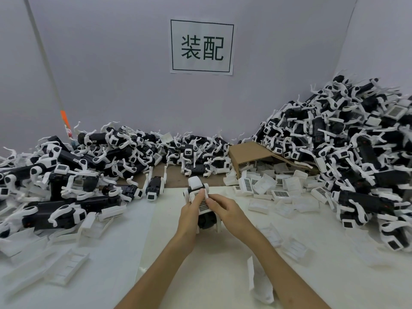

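While both hands, left hand and right hand, grasp one toy robot dog, its lower body is hidden; two uncountable piles flank it.

The single head-worn wide-angle view looks forward and down, close over the table, facing the wall.

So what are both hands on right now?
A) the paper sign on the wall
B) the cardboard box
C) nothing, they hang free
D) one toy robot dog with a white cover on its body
D: the left hand and right hand both grip one toy robot dog, thumbs on the white cover; the cardboard box lies apart behind them.
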Action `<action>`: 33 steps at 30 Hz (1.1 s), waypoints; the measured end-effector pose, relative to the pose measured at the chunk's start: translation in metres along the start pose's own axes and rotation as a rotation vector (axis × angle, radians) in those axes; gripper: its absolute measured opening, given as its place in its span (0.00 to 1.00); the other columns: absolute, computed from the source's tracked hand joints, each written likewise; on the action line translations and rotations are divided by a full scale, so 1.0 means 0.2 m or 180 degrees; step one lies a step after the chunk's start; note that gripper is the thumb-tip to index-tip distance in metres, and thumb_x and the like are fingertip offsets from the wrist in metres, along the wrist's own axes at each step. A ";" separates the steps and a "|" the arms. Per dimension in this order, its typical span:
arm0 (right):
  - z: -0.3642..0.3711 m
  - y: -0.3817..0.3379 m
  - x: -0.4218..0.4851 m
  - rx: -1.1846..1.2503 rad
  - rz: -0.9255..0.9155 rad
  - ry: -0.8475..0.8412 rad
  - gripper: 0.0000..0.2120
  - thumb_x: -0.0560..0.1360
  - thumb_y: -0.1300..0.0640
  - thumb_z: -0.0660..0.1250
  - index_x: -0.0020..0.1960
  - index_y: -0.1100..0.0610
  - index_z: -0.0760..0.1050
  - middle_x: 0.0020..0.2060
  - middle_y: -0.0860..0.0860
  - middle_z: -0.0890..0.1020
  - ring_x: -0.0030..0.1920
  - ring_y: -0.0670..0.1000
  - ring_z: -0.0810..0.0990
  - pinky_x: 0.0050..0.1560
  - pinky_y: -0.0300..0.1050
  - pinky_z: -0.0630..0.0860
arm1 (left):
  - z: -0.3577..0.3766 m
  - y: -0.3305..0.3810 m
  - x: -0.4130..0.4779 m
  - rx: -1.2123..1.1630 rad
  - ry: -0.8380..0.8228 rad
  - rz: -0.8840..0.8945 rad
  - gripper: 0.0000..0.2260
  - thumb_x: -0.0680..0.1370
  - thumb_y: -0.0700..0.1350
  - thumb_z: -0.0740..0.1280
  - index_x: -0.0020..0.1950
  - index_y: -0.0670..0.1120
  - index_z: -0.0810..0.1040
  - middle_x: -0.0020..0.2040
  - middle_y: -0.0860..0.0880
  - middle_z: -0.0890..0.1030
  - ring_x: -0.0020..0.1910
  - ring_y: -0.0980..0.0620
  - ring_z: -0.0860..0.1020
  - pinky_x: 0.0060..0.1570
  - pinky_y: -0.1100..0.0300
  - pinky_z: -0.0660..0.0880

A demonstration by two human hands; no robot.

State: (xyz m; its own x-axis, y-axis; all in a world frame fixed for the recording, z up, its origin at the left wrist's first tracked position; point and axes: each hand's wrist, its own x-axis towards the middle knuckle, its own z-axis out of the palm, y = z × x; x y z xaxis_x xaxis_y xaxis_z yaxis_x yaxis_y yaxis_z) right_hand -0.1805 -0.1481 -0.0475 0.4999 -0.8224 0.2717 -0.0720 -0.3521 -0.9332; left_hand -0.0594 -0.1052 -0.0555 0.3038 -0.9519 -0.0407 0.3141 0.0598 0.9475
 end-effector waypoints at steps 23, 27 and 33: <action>-0.01 0.00 -0.01 -0.0178 -0.0192 0.0132 0.10 0.82 0.55 0.65 0.61 0.51 0.81 0.51 0.48 0.86 0.54 0.47 0.84 0.58 0.45 0.79 | 0.01 0.02 -0.01 0.0148 -0.0101 -0.0008 0.17 0.79 0.59 0.66 0.59 0.49 0.83 0.47 0.46 0.87 0.47 0.48 0.86 0.42 0.57 0.81; -0.02 0.00 0.00 -0.0129 -0.0244 0.0602 0.08 0.81 0.55 0.66 0.50 0.54 0.83 0.40 0.47 0.86 0.42 0.44 0.84 0.42 0.38 0.79 | 0.01 0.03 -0.03 0.0193 -0.0375 0.0015 0.24 0.73 0.64 0.68 0.57 0.47 0.84 0.48 0.42 0.87 0.47 0.44 0.86 0.42 0.56 0.81; -0.09 -0.03 0.01 0.0139 -0.0343 0.1167 0.14 0.82 0.60 0.64 0.40 0.64 0.80 0.28 0.49 0.79 0.31 0.45 0.77 0.34 0.37 0.72 | 0.03 0.02 -0.04 0.0439 -0.0741 0.0203 0.22 0.74 0.66 0.65 0.49 0.48 0.85 0.46 0.39 0.86 0.44 0.45 0.86 0.41 0.57 0.81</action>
State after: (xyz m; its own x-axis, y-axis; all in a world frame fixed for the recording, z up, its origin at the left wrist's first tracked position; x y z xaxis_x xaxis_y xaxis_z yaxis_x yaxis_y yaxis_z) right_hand -0.1942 -0.1556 -0.0379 0.1601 -0.8898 0.4273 0.0050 -0.4322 -0.9018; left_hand -0.0659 -0.0992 -0.0494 0.0992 -0.9919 0.0793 0.1708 0.0955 0.9807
